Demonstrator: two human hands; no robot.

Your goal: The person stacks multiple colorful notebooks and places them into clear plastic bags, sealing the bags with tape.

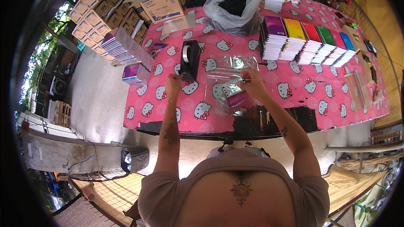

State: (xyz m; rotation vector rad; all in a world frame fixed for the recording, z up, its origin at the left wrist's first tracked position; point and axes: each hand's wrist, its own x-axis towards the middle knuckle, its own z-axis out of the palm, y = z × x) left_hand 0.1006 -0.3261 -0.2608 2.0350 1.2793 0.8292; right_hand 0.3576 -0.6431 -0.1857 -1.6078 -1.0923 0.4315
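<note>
Left fingers (173,78): can't tell, beside tape dispenser (190,61) | right fingers (245,74): pinching clear bag (226,83) | notebook stacks (311,44) rightward

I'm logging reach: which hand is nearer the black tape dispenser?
Left. The left hand is by the near-left corner of the black tape dispenser; the right hand is farther, to its right.

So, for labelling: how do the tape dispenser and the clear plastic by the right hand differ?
The tape dispenser is black; the clear plastic is transparent. The dispenser stands upright; the plastic lies wrinkled. The left hand is beside the dispenser; the right hand touches the plastic. Both are on pink cloth.
</note>
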